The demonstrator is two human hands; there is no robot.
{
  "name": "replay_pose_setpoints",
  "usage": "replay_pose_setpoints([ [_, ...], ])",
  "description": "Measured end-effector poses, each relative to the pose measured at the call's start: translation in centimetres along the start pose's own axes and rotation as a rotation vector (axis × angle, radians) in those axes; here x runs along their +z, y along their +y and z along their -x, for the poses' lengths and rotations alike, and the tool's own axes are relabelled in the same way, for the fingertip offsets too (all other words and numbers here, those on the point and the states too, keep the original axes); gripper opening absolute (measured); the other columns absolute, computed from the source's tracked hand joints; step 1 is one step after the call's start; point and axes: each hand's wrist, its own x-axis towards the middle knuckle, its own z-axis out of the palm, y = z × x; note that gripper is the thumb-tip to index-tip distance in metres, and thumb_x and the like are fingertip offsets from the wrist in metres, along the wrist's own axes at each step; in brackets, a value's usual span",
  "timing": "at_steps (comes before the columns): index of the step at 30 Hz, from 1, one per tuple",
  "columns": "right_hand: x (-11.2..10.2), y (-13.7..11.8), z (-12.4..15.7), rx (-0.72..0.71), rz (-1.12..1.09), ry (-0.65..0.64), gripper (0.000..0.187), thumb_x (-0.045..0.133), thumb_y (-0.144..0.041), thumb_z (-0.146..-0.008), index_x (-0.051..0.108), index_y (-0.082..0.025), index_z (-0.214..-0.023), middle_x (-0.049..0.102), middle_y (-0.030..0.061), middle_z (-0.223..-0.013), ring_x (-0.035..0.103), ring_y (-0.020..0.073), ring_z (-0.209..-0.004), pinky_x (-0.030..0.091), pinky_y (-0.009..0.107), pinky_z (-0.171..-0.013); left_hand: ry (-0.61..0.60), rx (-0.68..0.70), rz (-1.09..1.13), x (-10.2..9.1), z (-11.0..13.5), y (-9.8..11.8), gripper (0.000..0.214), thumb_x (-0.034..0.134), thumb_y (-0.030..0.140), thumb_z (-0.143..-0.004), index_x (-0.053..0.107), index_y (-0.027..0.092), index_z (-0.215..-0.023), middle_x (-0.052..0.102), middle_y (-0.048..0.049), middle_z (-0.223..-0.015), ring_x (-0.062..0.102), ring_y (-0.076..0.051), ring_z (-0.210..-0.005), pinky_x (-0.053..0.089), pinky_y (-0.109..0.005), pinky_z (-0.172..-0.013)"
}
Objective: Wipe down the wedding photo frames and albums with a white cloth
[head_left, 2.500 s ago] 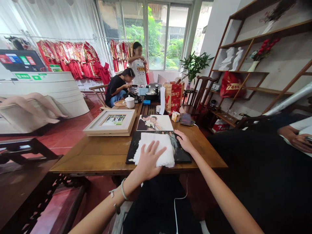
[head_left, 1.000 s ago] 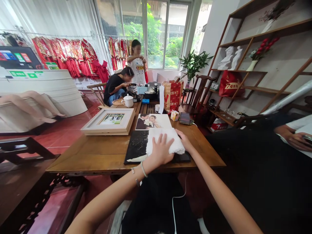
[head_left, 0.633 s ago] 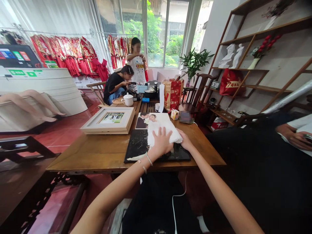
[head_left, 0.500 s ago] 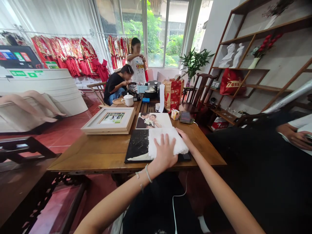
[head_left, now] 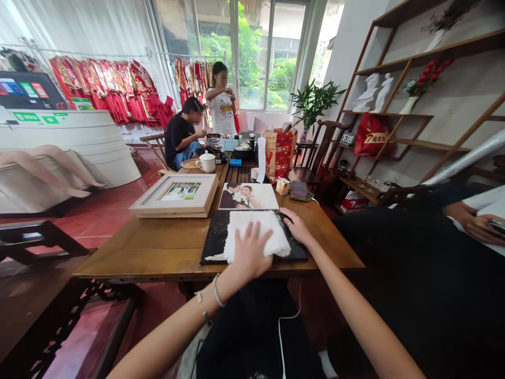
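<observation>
A dark photo panel [head_left: 215, 241] lies at the near edge of the wooden table [head_left: 158, 252]. A folded white cloth [head_left: 272, 231] covers its middle. My left hand [head_left: 248, 252] presses flat on the cloth, fingers spread. My right hand [head_left: 295, 226] rests open on the panel's right edge, steadying it. Just beyond the panel lies a wedding photo print [head_left: 248, 196].
A stack of light wooden picture frames [head_left: 175, 195] sits left of the print. A small box [head_left: 282, 186], a phone [head_left: 300, 190], a red bag [head_left: 281, 152] and a teapot [head_left: 207, 162] stand further back. Two people are at the table's far end. Another person's hand [head_left: 475, 223] is at right.
My left hand has slid the cloth back and forth over the panel: toward the right side, then left to the middle again. My right hand has stayed on the right edge.
</observation>
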Motion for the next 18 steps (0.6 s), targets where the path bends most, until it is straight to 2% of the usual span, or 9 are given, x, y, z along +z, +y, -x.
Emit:
replay_pose_setpoints([
  [3, 0.1, 0.0, 0.0, 0.006, -0.009, 0.007, 0.041, 0.045, -0.018, -0.079, 0.062, -0.023, -0.116, 0.057, 0.0054, -0.129, 0.046, 0.0212, -0.125, 0.027, 0.046, -0.111, -0.004, -0.065, -0.036, 0.0, -2.8, -2.8, 0.058, 0.051, 0.04, -0.081, 0.038, 0.031, -0.136, 0.03, -0.0107, -0.147, 0.023, -0.033, -0.135, 0.021, -0.061, -0.102],
  [6, 0.1, 0.1, 0.0, 0.008, -0.017, 0.022, 0.041, 0.046, -0.018, -0.079, 0.062, -0.024, -0.116, 0.057, 0.0049, -0.128, 0.047, 0.021, -0.124, 0.027, 0.046, -0.111, -0.029, -0.054, -0.051, 0.0, -5.3, -5.2, 0.055, 0.047, 0.039, -0.083, 0.037, 0.031, -0.137, 0.029, -0.0102, -0.148, 0.022, -0.032, -0.136, 0.02, -0.06, -0.103],
  [10, 0.2, 0.2, 0.0, 0.009, -0.041, 0.023, 0.04, 0.047, -0.019, -0.079, 0.062, -0.026, -0.115, 0.057, 0.0035, -0.128, 0.046, 0.0209, -0.125, 0.026, 0.047, -0.111, -0.039, -0.013, -0.046, -0.1, -6.7, -6.6, 0.052, 0.043, 0.038, -0.087, 0.037, 0.032, -0.137, 0.03, -0.008, -0.148, 0.023, -0.03, -0.136, 0.019, -0.058, -0.104],
  [14, 0.2, 0.2, 0.0, 0.013, -0.049, 0.021, 0.04, 0.048, -0.021, -0.079, 0.062, -0.026, -0.116, 0.057, 0.0041, -0.129, 0.046, 0.0214, -0.125, 0.026, 0.046, -0.111, -0.044, 0.015, -0.035, -0.3, -4.7, -5.8, 0.056, 0.048, 0.035, -0.083, 0.036, 0.031, -0.138, 0.027, -0.009, -0.149, 0.019, -0.031, -0.137, 0.018, -0.059, -0.104],
  [18, 0.1, 0.2, 0.0, 0.008, -0.041, 0.014, 0.039, 0.048, -0.022, -0.079, 0.062, -0.026, -0.116, 0.057, 0.004, -0.129, 0.046, 0.0214, -0.125, 0.026, 0.047, -0.111, -0.068, 0.103, -0.005, -0.7, 0.1, -4.4, 0.066, 0.053, 0.03, -0.077, 0.033, 0.033, -0.139, 0.022, -0.0069, -0.151, 0.014, -0.03, -0.139, 0.015, -0.058, -0.106],
])
